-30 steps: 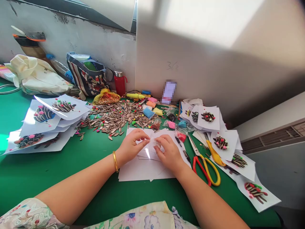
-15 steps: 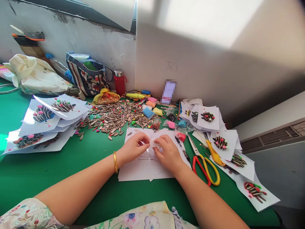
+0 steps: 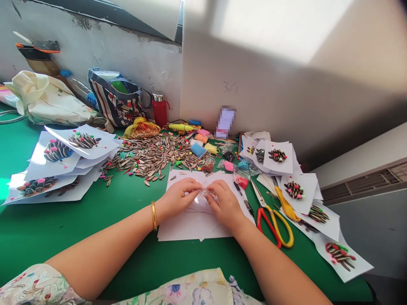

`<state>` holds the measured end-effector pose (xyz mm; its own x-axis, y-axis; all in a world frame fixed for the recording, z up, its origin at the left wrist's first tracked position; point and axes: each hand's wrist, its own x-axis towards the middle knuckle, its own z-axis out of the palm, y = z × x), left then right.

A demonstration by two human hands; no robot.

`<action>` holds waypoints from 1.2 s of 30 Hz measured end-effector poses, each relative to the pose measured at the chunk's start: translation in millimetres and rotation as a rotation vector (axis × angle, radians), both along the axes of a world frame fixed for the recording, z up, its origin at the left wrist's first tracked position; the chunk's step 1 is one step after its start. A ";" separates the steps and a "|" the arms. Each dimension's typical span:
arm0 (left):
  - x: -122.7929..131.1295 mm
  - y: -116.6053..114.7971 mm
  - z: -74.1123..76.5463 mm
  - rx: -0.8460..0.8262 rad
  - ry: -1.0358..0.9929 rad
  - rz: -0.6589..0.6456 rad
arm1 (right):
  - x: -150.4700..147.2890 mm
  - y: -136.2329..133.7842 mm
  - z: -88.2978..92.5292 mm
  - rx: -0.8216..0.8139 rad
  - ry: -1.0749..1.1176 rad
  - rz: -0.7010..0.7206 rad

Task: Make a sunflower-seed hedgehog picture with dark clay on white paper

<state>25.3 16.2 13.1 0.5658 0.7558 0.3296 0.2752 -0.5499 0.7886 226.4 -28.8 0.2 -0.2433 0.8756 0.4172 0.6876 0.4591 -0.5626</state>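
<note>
Between my two hands is a small clear plastic bag, crinkled and shiny; what it contains, if anything, I cannot make out. My left hand, with a gold bangle at its wrist, pinches the bag's left side between thumb and fingers. Its right side is gripped by the bent fingers of my right hand. Both hands are over white paper sheets on the green table. Just right of the sheets lie a black pen and scissors with one red and one yellow handle.
Striped sunflower seeds are heaped behind the paper, beside bagged coloured clay. Papers with seed hedgehogs lie left and right. A yellow box cutter, red flask and striped bag are also on the table.
My left fingers have closed further together at the plastic bag, and both hands have shifted very slightly. Everything else on the table stays put.
</note>
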 end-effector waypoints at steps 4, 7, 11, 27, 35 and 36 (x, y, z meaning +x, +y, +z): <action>-1.1 -2.1 -0.1 0.028 -0.004 -0.046 | 0.2 0.2 -0.3 -0.001 0.014 -0.013; -0.4 0.8 -6.7 0.052 -0.022 0.023 | -2.0 -1.0 2.4 -0.011 0.039 0.031; 0.1 4.7 -11.2 0.004 -0.065 0.152 | -5.6 -2.5 5.6 -0.016 0.076 0.067; -2.6 8.0 -13.0 0.025 -0.063 0.191 | 1.2 3.2 1.7 -0.004 0.126 0.070; -2.8 8.8 -9.2 0.135 -0.051 0.093 | -2.2 1.7 2.9 -0.002 0.117 0.106; -2.8 9.3 -9.9 0.149 -0.052 0.073 | -2.4 1.5 3.0 -0.004 0.116 0.107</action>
